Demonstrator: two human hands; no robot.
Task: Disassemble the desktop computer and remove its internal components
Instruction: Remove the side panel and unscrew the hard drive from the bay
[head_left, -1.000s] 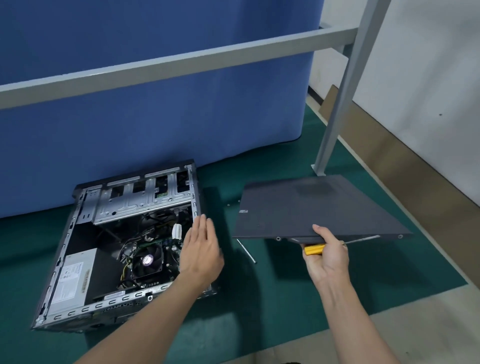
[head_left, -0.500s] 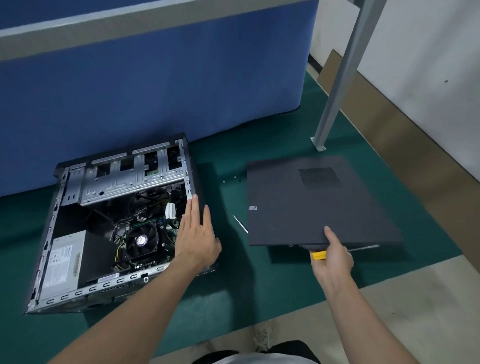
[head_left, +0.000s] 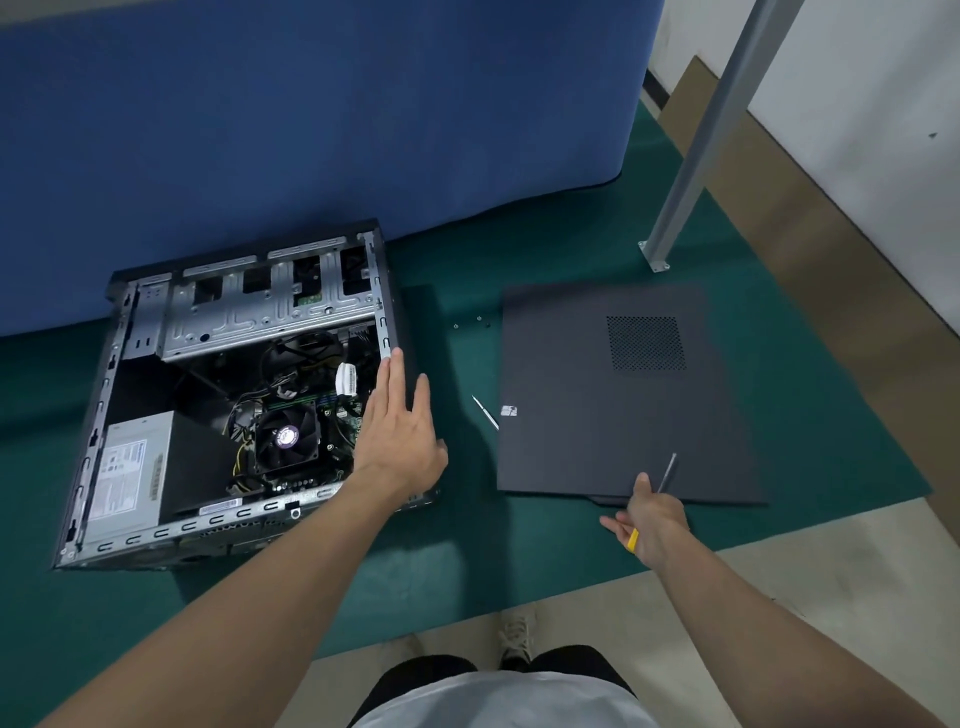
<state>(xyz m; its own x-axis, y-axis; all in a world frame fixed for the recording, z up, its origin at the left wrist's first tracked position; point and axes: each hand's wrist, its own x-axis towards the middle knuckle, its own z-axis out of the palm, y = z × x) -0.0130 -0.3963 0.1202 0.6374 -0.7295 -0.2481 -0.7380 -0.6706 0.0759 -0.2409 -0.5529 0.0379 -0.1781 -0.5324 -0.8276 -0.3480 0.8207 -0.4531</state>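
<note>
Side panel (head_left: 623, 405) now lies flat on the green mat (head_left: 519, 545), right of the open computer case (head_left: 208, 525); a second ago it hung tilted. Right hand (head_left: 652, 519) grips the yellow-handled screwdriver (head_left: 667, 473), thumb at the panel edge. Left hand (head_left: 400, 441) rests flat-fingered on the case rim. Internals judged accessible. Power-supply label (head_left: 122, 478) and panel sticker (head_left: 508, 410) unreadable.

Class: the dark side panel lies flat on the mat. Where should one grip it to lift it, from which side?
Probably its near edge, from the person's side: the side panel lies flat, so fingers slide under there, thumb on top.
</note>
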